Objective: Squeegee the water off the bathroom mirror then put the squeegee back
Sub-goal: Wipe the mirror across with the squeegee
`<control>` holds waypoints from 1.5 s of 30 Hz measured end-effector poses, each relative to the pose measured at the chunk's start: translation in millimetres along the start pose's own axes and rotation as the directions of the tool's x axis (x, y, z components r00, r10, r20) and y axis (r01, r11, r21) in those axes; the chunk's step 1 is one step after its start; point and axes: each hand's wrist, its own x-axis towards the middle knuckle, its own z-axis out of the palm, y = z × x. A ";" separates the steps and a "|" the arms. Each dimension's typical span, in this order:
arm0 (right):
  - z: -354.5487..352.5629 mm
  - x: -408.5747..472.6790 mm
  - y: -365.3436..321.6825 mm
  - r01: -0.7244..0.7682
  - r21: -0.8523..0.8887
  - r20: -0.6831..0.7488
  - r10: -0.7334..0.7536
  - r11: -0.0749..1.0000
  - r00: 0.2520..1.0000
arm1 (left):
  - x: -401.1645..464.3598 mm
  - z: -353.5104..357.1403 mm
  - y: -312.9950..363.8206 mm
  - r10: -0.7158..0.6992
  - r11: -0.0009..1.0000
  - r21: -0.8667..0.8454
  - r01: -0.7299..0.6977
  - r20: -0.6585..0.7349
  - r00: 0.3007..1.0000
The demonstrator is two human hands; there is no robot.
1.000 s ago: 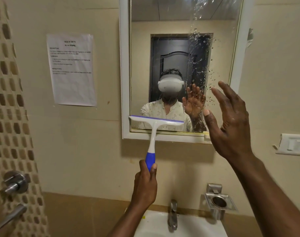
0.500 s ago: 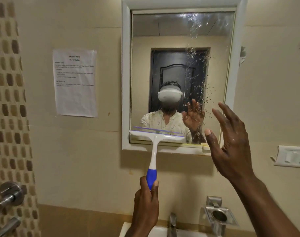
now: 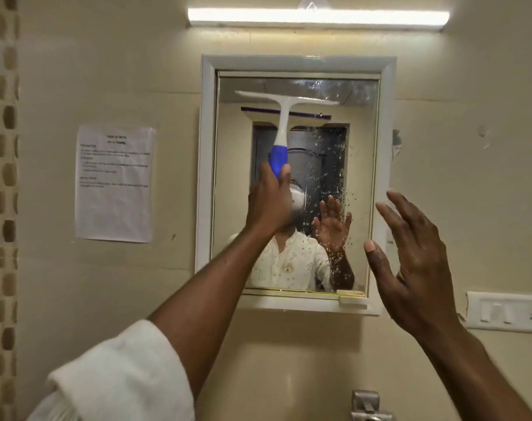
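Squeegee [image 3: 286,100]: I see its blade lying crosswise near the mirror [image 3: 362,183] top, droplets below and rightward.
Left hand [image 3: 269,202]: fingers wrapped round the blue handle.
Right hand [image 3: 410,253]: fingers spread, empty.

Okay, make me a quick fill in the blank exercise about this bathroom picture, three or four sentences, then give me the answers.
1. The left hand grips the squeegee by its ____ handle.
2. The squeegee's blade sits near the ____ of the mirror.
3. The water droplets lie mostly on the mirror's ____ side.
4. The right hand is open and holds ____.

Answers: blue; top; right; nothing
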 end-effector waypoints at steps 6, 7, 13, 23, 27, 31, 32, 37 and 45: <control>-13.7 8.0 13.7 0.025 -0.057 -0.020 -0.026 0.998 0.999 | 30.1 19.5 23.2 -0.018 0.999 0.028 0.020 -0.051 0.999; -15.2 7.7 15.7 0.020 -0.060 -0.021 -0.022 0.998 1.000 | 32.6 22.2 23.5 -0.022 0.999 0.028 0.023 -0.057 0.998; -19.1 7.0 22.3 -0.003 -0.074 -0.017 0.002 0.997 1.000 | 47.8 33.7 25.9 -0.036 0.999 0.016 0.037 -0.065 0.997; -5.2 -5.3 36.4 -0.011 -0.074 0.011 0.012 0.997 1.000 | 58.1 45.6 25.5 -0.029 0.999 0.039 0.032 -0.078 0.997; 1.6 -9.5 38.9 -0.042 -0.054 0.017 0.043 0.998 0.999 | 51.5 48.6 22.6 -0.033 0.999 0.038 0.037 -0.088 0.996; 5.6 -13.6 37.1 -0.061 -0.037 0.018 0.062 0.997 0.998 | 27.2 54.2 8.9 -0.063 0.996 0.050 0.067 -0.081 0.995; 6.3 -14.4 37.1 -0.060 -0.036 0.021 0.061 0.998 0.998 | 19.3 55.6 4.8 -0.061 0.996 0.058 0.065 -0.076 0.995; 9.0 -16.0 36.8 -0.058 -0.018 0.028 0.058 0.998 0.998 | -19.0 61.7 -17.9 -0.082 0.991 0.102 0.087 -0.058 0.995; 9.0 -24.5 28.7 -0.055 0.025 0.034 0.054 0.998 0.998 | -77.0 56.9 -55.7 -0.108 0.978 0.177 0.112 -0.032 0.994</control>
